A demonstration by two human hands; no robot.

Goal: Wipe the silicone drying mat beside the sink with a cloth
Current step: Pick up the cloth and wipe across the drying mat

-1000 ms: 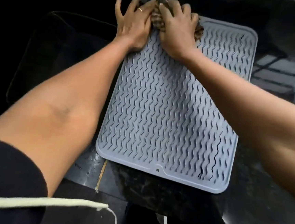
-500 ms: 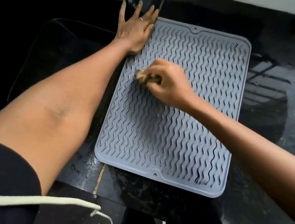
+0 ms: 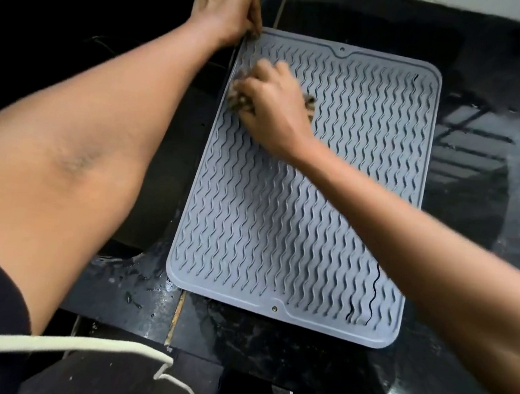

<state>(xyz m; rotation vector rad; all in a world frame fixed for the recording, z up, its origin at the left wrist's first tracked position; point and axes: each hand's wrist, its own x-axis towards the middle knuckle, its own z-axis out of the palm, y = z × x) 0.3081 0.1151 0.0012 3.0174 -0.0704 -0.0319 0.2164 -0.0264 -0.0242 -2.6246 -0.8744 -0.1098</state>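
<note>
Head view — grey mat [image 3: 297,219], wet black counter [image 3: 481,172], dark sink [image 3: 88,21] beside.

Matt grey ridged silicone mat [image 3: 281,230] on glossy, wet black stone counter [image 3: 476,153]

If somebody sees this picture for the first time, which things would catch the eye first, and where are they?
First comes the large grey silicone drying mat with wavy ridges, lying in the middle on the wet black stone counter. Near its far left part, the right hand presses a crumpled brownish cloth onto the ridges. The left hand grips the mat's far left corner, beside the dark sink.
</note>
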